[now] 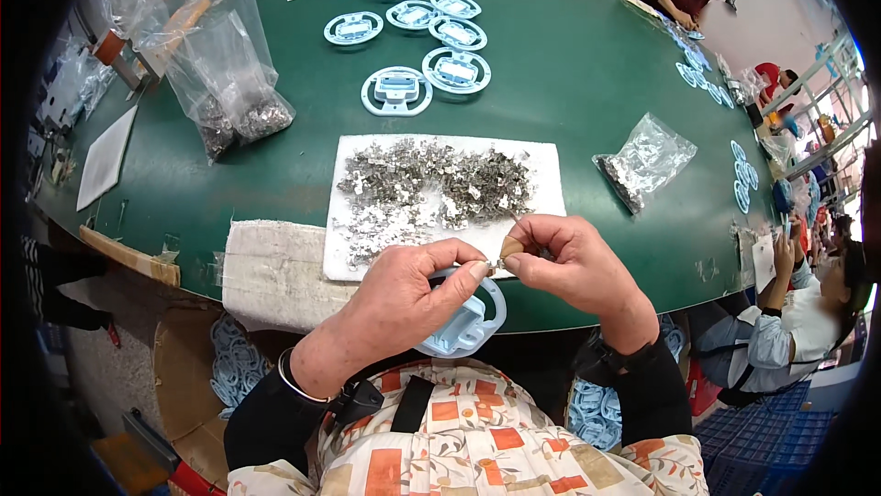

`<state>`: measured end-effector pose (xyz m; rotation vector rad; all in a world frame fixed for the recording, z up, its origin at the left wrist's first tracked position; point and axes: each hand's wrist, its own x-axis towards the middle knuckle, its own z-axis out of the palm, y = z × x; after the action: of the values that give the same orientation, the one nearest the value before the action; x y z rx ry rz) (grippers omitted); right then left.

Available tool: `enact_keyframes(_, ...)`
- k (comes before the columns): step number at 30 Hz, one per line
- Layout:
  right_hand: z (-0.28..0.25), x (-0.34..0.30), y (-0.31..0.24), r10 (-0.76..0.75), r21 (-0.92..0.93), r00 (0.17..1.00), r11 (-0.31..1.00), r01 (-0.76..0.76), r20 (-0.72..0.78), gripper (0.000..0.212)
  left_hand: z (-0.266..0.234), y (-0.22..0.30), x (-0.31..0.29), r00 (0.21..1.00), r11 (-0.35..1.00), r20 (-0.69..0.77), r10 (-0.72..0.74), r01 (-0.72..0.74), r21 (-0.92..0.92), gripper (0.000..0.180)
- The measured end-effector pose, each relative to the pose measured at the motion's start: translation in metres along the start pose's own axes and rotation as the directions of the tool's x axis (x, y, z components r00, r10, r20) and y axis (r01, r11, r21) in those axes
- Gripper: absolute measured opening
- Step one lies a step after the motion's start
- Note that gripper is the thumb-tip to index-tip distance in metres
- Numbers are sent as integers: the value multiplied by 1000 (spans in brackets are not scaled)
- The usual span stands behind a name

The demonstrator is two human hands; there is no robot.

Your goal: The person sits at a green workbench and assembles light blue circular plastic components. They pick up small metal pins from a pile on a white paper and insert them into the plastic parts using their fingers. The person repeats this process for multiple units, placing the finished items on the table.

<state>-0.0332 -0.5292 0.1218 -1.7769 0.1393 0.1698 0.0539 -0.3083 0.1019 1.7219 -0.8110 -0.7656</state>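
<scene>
My left hand is closed round the rim of a light blue oval plastic part, shaped like a small steering wheel, held at the table's near edge. Thumb and forefinger reach up to a tiny metal piece. My right hand pinches at that piece from the other side, fingertips almost touching the left thumb. A thin dark tip, too small to name, sticks out above the right fingers. Just beyond both hands, a white foam board bears a heap of small silvery metal pieces.
Several blue plastic parts lie farther back on the green table. Clear bags of metal pieces stand left and right. A folded cloth lies left of the board. Boxes of blue parts flank my lap. Other people work at right.
</scene>
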Motion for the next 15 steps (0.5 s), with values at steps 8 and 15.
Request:
enact_keyframes(8,30,-21,12,-442,-413,887,838,357,-131,11,8,-16,2,991,947,-16,-131,121,-296,27)
enact_keyframes(15,34,-16,21,-567,-589,819,692,416,-87,15,17,-28,6,988,923,-41,-146,122,-366,32)
